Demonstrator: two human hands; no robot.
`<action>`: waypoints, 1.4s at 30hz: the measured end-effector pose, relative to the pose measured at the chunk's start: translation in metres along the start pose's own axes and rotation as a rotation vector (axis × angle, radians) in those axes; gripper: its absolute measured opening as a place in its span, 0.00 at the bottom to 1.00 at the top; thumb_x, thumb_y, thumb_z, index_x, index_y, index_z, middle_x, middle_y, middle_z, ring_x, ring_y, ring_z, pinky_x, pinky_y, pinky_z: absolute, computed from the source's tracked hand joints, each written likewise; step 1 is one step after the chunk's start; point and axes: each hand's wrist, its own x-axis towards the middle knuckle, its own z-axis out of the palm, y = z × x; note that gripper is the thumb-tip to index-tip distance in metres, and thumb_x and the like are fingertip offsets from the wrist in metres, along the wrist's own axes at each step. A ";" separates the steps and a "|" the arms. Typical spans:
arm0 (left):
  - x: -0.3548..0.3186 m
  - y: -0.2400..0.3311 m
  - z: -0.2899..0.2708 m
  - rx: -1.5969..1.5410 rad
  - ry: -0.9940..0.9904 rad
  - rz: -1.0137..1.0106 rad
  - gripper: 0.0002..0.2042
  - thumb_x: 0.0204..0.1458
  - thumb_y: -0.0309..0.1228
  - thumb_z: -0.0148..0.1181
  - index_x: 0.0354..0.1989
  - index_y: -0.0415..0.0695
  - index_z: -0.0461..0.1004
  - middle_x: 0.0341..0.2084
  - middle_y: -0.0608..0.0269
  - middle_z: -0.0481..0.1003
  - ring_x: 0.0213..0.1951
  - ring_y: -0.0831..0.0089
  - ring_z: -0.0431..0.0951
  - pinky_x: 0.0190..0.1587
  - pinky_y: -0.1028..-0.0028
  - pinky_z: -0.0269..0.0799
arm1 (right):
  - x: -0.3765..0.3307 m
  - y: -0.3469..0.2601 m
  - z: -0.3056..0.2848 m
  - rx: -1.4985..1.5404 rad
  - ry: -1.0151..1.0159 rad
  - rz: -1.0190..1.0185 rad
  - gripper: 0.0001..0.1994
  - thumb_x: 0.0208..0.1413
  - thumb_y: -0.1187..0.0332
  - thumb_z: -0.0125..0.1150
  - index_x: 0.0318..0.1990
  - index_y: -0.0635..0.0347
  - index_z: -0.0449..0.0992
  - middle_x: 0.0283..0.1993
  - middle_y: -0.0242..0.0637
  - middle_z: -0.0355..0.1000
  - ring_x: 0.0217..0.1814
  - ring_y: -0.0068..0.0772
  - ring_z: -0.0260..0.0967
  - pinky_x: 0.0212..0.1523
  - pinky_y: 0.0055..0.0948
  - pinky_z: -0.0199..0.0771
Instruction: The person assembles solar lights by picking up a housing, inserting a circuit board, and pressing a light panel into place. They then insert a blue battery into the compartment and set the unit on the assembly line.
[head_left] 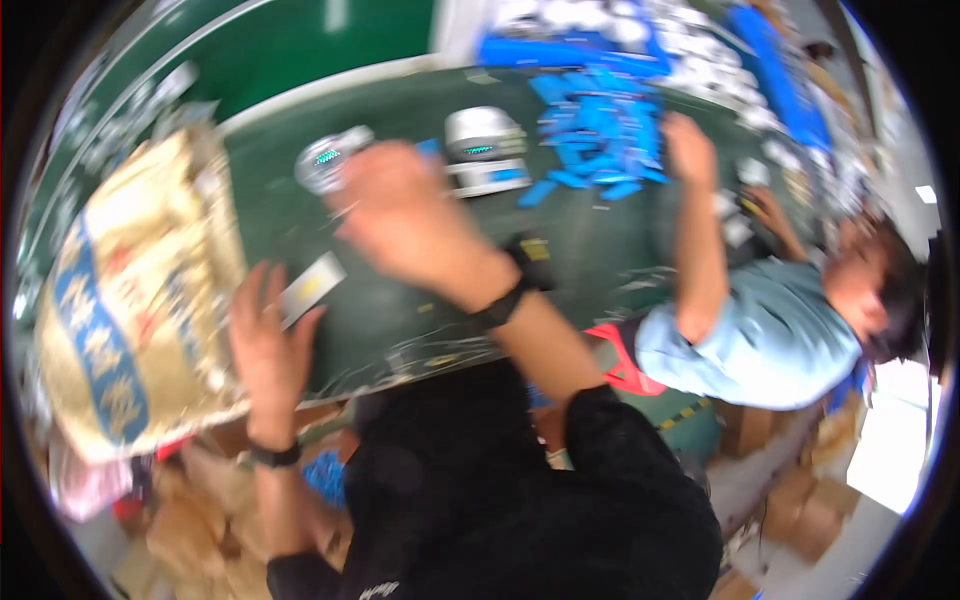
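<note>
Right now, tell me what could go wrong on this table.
The right hand, close to the round whitish object, might knock it. The left hand, fingers spread beside the white-and-yellow card, could brush it aside. The co-worker's hand, next to the loose heap of blue packets, may dislodge some of them.

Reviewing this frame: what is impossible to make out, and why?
All in the head view:
Right hand: motion blur hides its fingers and anything held.
Round white item: partly covered by the right hand.
Left hand and white card: too blurred to tell whether they touch.
Blue tray: cut off by the upper edge.
Sack: its own side hides the contents.
</note>
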 end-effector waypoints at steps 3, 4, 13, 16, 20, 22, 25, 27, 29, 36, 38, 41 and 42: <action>-0.011 -0.018 0.016 -0.181 -0.154 -0.002 0.25 0.52 0.24 0.67 0.60 0.39 0.71 0.60 0.49 0.70 0.60 0.47 0.69 0.63 0.57 0.65 | -0.012 -0.030 0.019 0.107 -0.172 -0.050 0.22 0.39 0.64 0.75 0.44 0.59 0.79 0.54 0.39 0.71 0.58 0.46 0.66 0.55 0.46 0.70; -0.004 -0.018 0.017 -0.217 -0.201 0.022 0.24 0.52 0.24 0.67 0.59 0.39 0.71 0.61 0.48 0.70 0.61 0.47 0.69 0.64 0.57 0.65 | -0.023 -0.032 0.029 0.070 -0.243 -0.032 0.22 0.39 0.64 0.76 0.44 0.59 0.79 0.53 0.38 0.71 0.58 0.45 0.66 0.54 0.45 0.70; -0.010 0.039 0.011 -1.239 0.088 -0.422 0.36 0.58 0.21 0.63 0.75 0.38 0.54 0.71 0.47 0.61 0.68 0.59 0.66 0.69 0.62 0.62 | -0.049 -0.076 -0.029 0.654 -0.031 0.711 0.16 0.54 0.70 0.72 0.48 0.62 0.77 0.44 0.39 0.73 0.45 0.34 0.77 0.44 0.33 0.78; 0.007 0.070 0.016 -1.915 -0.074 -0.507 0.36 0.60 0.20 0.60 0.76 0.40 0.51 0.67 0.44 0.66 0.65 0.61 0.70 0.66 0.63 0.68 | -0.067 -0.093 -0.028 0.956 0.072 0.864 0.20 0.56 0.76 0.72 0.54 0.66 0.72 0.49 0.38 0.76 0.48 0.24 0.78 0.49 0.23 0.79; 0.008 0.072 0.006 -2.059 -0.063 -0.507 0.33 0.63 0.21 0.58 0.76 0.46 0.53 0.63 0.42 0.70 0.59 0.55 0.76 0.61 0.58 0.75 | -0.066 -0.106 -0.042 1.169 0.090 0.965 0.24 0.55 0.79 0.71 0.59 0.66 0.70 0.55 0.42 0.75 0.49 0.27 0.78 0.49 0.27 0.80; 0.008 0.065 0.008 -2.170 -0.083 -0.659 0.30 0.65 0.26 0.58 0.74 0.49 0.57 0.61 0.41 0.71 0.56 0.53 0.79 0.57 0.57 0.79 | -0.065 -0.111 -0.056 0.817 0.150 0.703 0.28 0.52 0.77 0.74 0.61 0.65 0.72 0.56 0.41 0.74 0.49 0.29 0.78 0.49 0.28 0.80; 0.005 0.056 0.009 -2.215 -0.155 -0.667 0.26 0.65 0.31 0.58 0.71 0.50 0.63 0.59 0.41 0.73 0.55 0.54 0.80 0.54 0.58 0.82 | -0.061 -0.100 -0.062 0.287 0.154 0.356 0.14 0.48 0.76 0.74 0.45 0.57 0.84 0.48 0.36 0.75 0.45 0.37 0.76 0.44 0.33 0.78; 0.004 0.059 0.006 -2.246 -0.213 -0.664 0.24 0.66 0.31 0.58 0.70 0.49 0.66 0.58 0.42 0.75 0.54 0.57 0.80 0.53 0.61 0.82 | -0.058 -0.096 -0.061 0.255 0.122 0.259 0.13 0.48 0.77 0.73 0.42 0.56 0.85 0.45 0.35 0.76 0.44 0.38 0.75 0.42 0.34 0.77; 0.004 0.058 0.006 -2.239 -0.215 -0.645 0.24 0.65 0.31 0.58 0.70 0.49 0.65 0.58 0.42 0.75 0.54 0.58 0.81 0.53 0.62 0.83 | -0.052 -0.096 -0.059 0.274 0.126 0.185 0.13 0.46 0.78 0.72 0.41 0.57 0.84 0.40 0.32 0.76 0.42 0.40 0.75 0.40 0.35 0.76; 0.003 0.061 0.003 -2.208 -0.242 -0.621 0.26 0.64 0.28 0.60 0.71 0.48 0.64 0.57 0.43 0.76 0.54 0.62 0.81 0.52 0.66 0.83 | -0.051 -0.097 -0.059 0.212 0.116 0.138 0.12 0.45 0.79 0.72 0.40 0.59 0.83 0.40 0.33 0.76 0.41 0.39 0.75 0.39 0.35 0.77; 0.002 0.059 0.004 -2.214 -0.257 -0.622 0.26 0.64 0.28 0.60 0.71 0.48 0.64 0.57 0.43 0.76 0.54 0.61 0.81 0.52 0.66 0.83 | -0.050 -0.097 -0.059 0.222 0.124 0.132 0.12 0.45 0.80 0.72 0.39 0.59 0.83 0.39 0.33 0.76 0.39 0.39 0.75 0.37 0.34 0.77; 0.002 0.059 0.000 -2.216 -0.292 -0.623 0.26 0.64 0.27 0.60 0.71 0.46 0.63 0.56 0.41 0.76 0.53 0.61 0.81 0.51 0.66 0.83 | -0.049 -0.096 -0.057 0.265 0.155 0.143 0.12 0.44 0.80 0.72 0.38 0.59 0.82 0.38 0.32 0.76 0.38 0.39 0.75 0.37 0.35 0.77; 0.003 0.059 -0.001 -2.213 -0.311 -0.623 0.27 0.64 0.27 0.60 0.71 0.45 0.63 0.56 0.41 0.76 0.53 0.61 0.81 0.51 0.65 0.83 | -0.050 -0.097 -0.057 0.266 0.155 0.143 0.12 0.44 0.80 0.72 0.38 0.59 0.82 0.38 0.32 0.76 0.38 0.39 0.75 0.37 0.35 0.77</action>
